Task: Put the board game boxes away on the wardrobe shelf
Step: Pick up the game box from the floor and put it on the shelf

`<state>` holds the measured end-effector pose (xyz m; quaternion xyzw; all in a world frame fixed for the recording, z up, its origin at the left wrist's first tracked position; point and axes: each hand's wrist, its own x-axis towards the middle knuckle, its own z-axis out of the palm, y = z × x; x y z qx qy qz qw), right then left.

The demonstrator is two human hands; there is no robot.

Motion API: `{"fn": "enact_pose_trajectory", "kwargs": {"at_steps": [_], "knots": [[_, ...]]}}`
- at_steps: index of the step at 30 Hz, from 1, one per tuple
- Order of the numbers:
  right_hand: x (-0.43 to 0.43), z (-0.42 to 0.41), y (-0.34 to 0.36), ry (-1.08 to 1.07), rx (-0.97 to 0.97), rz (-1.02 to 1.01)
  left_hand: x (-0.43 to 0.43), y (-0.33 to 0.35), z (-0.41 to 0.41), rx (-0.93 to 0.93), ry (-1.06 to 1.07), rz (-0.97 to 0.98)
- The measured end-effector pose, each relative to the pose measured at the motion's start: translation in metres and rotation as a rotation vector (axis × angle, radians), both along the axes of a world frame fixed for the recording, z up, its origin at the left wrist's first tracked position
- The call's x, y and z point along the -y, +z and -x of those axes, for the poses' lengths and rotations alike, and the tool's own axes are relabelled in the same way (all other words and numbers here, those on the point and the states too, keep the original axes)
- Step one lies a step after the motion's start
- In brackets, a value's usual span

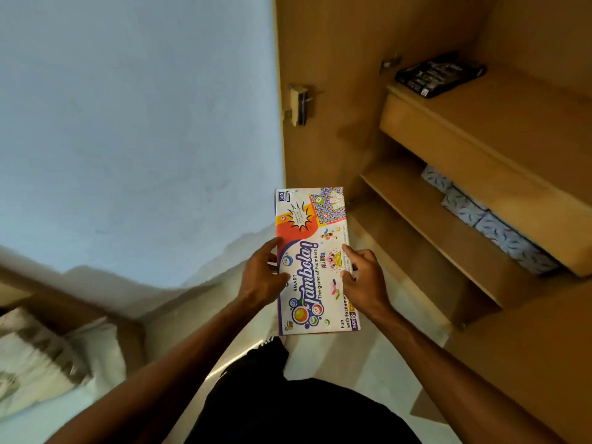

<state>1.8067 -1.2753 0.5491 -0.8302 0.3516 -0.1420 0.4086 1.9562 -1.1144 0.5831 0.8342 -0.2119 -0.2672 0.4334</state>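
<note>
Presently, the flat, oblong, white-and-orange cardboard Tambola box (315, 251) sits at centre frame, lid up and roughly level, carried in the air in front of the open wooden wardrobe (323, 65); it is not yet on any shelf.

Left hand (261, 277): clasped on the box's left long edge, thumb lying over the lid, fingers apparently underneath (not visible).
Right hand (363, 277): clasped on the opposite long edge, fingertips resting on the printed lid.
Judgement: a grip on both long sides near the middle keeps the box level, so that any loose pieces inside do not slide, and leaves the far short end free to lead onto a shelf.

Wardrobe interior, right half of frame: a black, glossy flat box (440, 73) lies on the bare tan wooden upper shelf (499, 123) at upper right, pushed towards the back, with open board in front of it; probably the landing spot.
One level down, pale blue patterned boxes (480, 216) fill the back of the shelf, so there is less room there.

Next move, as a guess: raise the box up and to the right, short end first, clear of the thick shelf front; a tilt could catch a corner there.

Pale blue wall (128, 123) fills the upper left; crumpled light cloth (38, 357) lies at lower left.
</note>
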Motion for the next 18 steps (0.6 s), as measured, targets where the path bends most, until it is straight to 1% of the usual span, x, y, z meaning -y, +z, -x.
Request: {"fn": "enact_pose_trajectory", "kwargs": {"at_steps": [5,8,13,15,18], "knots": [[0.083,-0.052,0.004,-0.184,-0.001,-0.022,0.110,0.003,-0.069,-0.004,-0.151,0.010],[0.130,-0.068,0.009,-0.250,0.018,-0.011,0.175,0.009,-0.101,0.005,-0.260,0.034],[0.232,-0.079,0.019,-0.389,0.059,0.066,0.301,0.023,-0.124,-0.005,-0.405,0.079],[0.281,-0.082,0.025,-0.424,0.069,0.084,0.356,0.022,-0.129,0.008,-0.428,0.099],[0.356,-0.088,0.032,-0.452,0.094,0.093,0.432,0.025,-0.135,0.018,-0.404,0.141]]}}
